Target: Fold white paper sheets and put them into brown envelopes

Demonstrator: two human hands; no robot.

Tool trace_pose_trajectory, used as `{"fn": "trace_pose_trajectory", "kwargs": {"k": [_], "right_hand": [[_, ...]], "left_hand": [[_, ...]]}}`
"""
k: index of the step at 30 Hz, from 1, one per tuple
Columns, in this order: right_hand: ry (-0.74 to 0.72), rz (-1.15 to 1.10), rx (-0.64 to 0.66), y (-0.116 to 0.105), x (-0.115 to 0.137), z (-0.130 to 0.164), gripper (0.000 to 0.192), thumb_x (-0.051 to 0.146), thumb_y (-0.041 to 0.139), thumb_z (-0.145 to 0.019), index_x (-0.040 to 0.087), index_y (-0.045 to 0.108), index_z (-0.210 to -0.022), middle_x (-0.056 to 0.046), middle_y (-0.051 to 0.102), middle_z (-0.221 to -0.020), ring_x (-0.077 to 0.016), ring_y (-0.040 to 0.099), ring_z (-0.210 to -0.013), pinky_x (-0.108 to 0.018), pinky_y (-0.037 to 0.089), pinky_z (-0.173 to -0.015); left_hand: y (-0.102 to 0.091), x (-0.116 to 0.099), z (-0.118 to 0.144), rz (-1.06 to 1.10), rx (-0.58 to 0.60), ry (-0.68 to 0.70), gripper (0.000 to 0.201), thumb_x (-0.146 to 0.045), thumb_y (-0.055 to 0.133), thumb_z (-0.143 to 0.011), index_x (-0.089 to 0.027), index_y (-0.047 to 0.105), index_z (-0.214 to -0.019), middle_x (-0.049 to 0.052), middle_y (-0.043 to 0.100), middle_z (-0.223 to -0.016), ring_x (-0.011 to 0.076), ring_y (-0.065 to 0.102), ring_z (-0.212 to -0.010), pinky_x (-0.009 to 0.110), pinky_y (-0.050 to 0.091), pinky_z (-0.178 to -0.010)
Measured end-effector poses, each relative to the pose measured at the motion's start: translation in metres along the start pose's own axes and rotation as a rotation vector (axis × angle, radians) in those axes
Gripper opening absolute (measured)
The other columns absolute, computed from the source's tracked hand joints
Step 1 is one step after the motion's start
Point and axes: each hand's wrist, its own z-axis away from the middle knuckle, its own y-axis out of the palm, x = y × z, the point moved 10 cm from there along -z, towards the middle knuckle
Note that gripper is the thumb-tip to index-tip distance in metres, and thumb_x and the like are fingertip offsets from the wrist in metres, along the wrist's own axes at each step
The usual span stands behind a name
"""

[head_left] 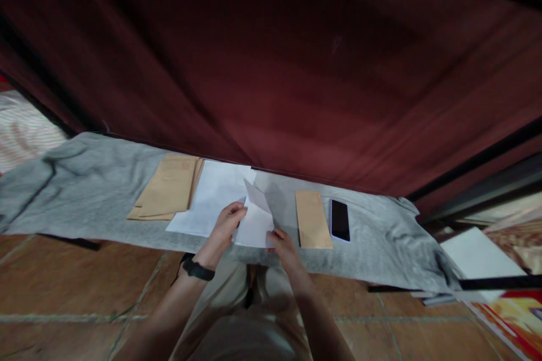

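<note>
1. Left hand [226,223]: closed on the left edge of a folded white sheet [256,217], thumb on top and fingers curled around the edge. A dark band [198,269] sits on that wrist.
2. Right hand [283,243]: pinches the lower right corner of the same sheet; the fingertips lie on the paper, the palm turned down.
3. Folded white sheet: held between both hands, low over the grey cloth [93,192], near its front edge. The upper flap stands up at an angle. Whether the lower edge touches the cloth cannot be told.
4. Stack of white paper [214,194]: lies flat on the cloth just left of and partly behind the held sheet; the left hand overlaps its lower right corner.
5. Pile of brown envelopes [167,189]: lies on the cloth left of the white stack, touching it or tucked slightly beneath its edge.
6. Single brown envelope [312,219]: lies flat on the cloth just right of the right hand, long side running away from the person.
7. Black phone [340,220]: lies screen up just beside that envelope, on its right.
8. The grey cloth is spread over a low worktop, with a dark red curtain [296,67] hanging behind it and tiled floor [63,293] in front.
9. A white board [478,256] lies at the far right, well apart from the hands.
</note>
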Motion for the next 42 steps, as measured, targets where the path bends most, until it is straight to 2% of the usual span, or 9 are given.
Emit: {"fn": "trace_pose_trajectory", "kwargs": {"k": [4,6,12,18,23,28,34,38,42], "right_hand": [[-0.1,0.1,-0.144,-0.002,0.039,0.008,0.058,0.055,0.065,-0.085,0.022,0.062,-0.134,-0.01,0.059,-0.143,-0.0279,0.049,-0.139,-0.041,0.044,-0.112],[-0.147,0.066,-0.114,0.007,0.061,0.013,0.063,0.057,0.063,-0.088,0.025,0.056,-0.142,-0.007,0.052,-0.152,-0.0263,0.044,-0.145,-0.041,0.039,-0.118],[-0.174,0.014,-0.057,0.006,0.091,0.018,0.058,0.056,0.068,-0.085,0.024,0.066,-0.133,-0.007,0.071,-0.125,-0.0267,0.065,-0.117,-0.04,0.052,-0.103],[-0.054,-0.162,-0.037,-0.007,0.085,0.015,0.07,0.065,0.065,-0.082,0.019,0.063,-0.135,-0.011,0.065,-0.135,-0.0282,0.065,-0.117,-0.038,0.058,-0.089],[-0.137,-0.12,0.045,0.007,0.098,0.022,0.054,0.06,0.07,-0.08,0.021,0.071,-0.118,-0.005,0.076,-0.107,-0.0233,0.068,-0.103,-0.035,0.054,-0.094],[0.037,-0.209,-0.094,-0.022,0.07,0.015,0.037,0.053,0.07,-0.075,0.02,0.072,-0.092,-0.003,0.075,-0.079,-0.0248,0.071,-0.081,-0.034,0.056,-0.073],[0.085,-0.552,-0.185,-0.055,0.044,0.017,0.024,0.037,0.07,-0.072,0.023,0.07,-0.092,-0.006,0.078,-0.092,-0.027,0.073,-0.09,-0.037,0.059,-0.077],[0.207,-0.59,-0.159,-0.044,0.008,0.035,0.024,0.034,0.069,-0.075,0.021,0.069,-0.095,-0.005,0.078,-0.089,-0.0236,0.074,-0.085,-0.032,0.059,-0.069],[0.324,-0.686,0.005,-0.007,-0.024,0.051,0.025,0.037,0.073,-0.079,0.018,0.066,-0.093,-0.004,0.075,-0.08,-0.0186,0.071,-0.07,-0.028,0.057,-0.06]], "left_hand": [[0.019,-0.029,0.01,-0.227,0.006,0.234,0.013,-0.028,0.064,-0.064,-0.022,0.053,-0.061,-0.006,0.048,-0.057,0.0119,0.044,-0.058,0.024,0.035,-0.057],[0.035,-0.036,0.018,-0.316,0.048,0.297,0.01,-0.027,0.064,-0.065,-0.023,0.055,-0.063,-0.004,0.053,-0.061,0.0137,0.048,-0.062,0.025,0.039,-0.062],[0.062,-0.049,0.037,-0.323,0.167,0.349,0.005,-0.027,0.065,-0.069,-0.023,0.061,-0.07,-0.001,0.062,-0.072,0.0161,0.056,-0.071,0.024,0.042,-0.065],[0.066,-0.048,0.035,-0.338,0.243,0.293,0.012,-0.026,0.069,-0.066,-0.023,0.058,-0.066,0.004,0.072,-0.096,0.0199,0.063,-0.084,0.025,0.046,-0.068],[0.084,-0.046,0.043,-0.362,0.31,0.373,0.008,-0.028,0.064,-0.073,-0.022,0.059,-0.072,0.005,0.074,-0.1,0.0222,0.066,-0.096,0.029,0.05,-0.08],[0.068,-0.048,0.031,-0.331,0.325,0.298,0.017,-0.034,0.061,-0.078,-0.022,0.05,-0.074,-0.006,0.055,-0.063,0.0114,0.051,-0.058,0.022,0.04,-0.057],[0.022,-0.094,-0.029,-0.504,0.291,0.413,0.021,-0.039,0.062,-0.08,-0.021,0.052,-0.077,-0.005,0.056,-0.066,0.012,0.049,-0.059,0.023,0.037,-0.055],[0.021,-0.113,-0.078,-0.72,0.287,0.526,0.018,-0.035,0.06,-0.082,-0.021,0.053,-0.074,-0.004,0.056,-0.065,0.0137,0.049,-0.061,0.026,0.039,-0.058],[0.046,-0.118,-0.115,-0.843,0.268,0.58,0.007,-0.024,0.063,-0.084,-0.018,0.062,-0.081,-0.001,0.066,-0.073,0.0152,0.054,-0.07,0.029,0.044,-0.071]]}}
